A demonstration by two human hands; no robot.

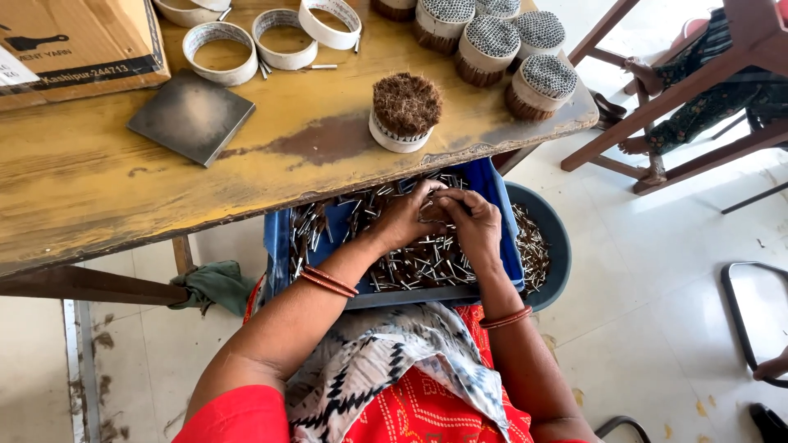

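- My left hand (402, 217) and right hand (472, 221) meet fingertip to fingertip over the blue tray (499, 197) on my lap; both are pinched around something small and brown, though I cannot tell exactly what from here.
- The tray is full of short metal pins with dark tips (410, 267), lying loose in every direction; more spill into the dark round basin (558, 246) under the tray on my right.
- I judge I am in the gathering step: picking pins from the heap and bunching them between my fingers.
- On the worn yellow surface (98, 189) in front of me stands a finished bundle in a white ring (404, 111), bristly side up, with more bundles (538, 82) grouped farther back.
- Empty white rings (220, 51) wait near a cardboard box (74, 41) and a flat metal plate (190, 115).
- The next move, I think, calls for keeping the bunch even and tight, so nothing slips out.
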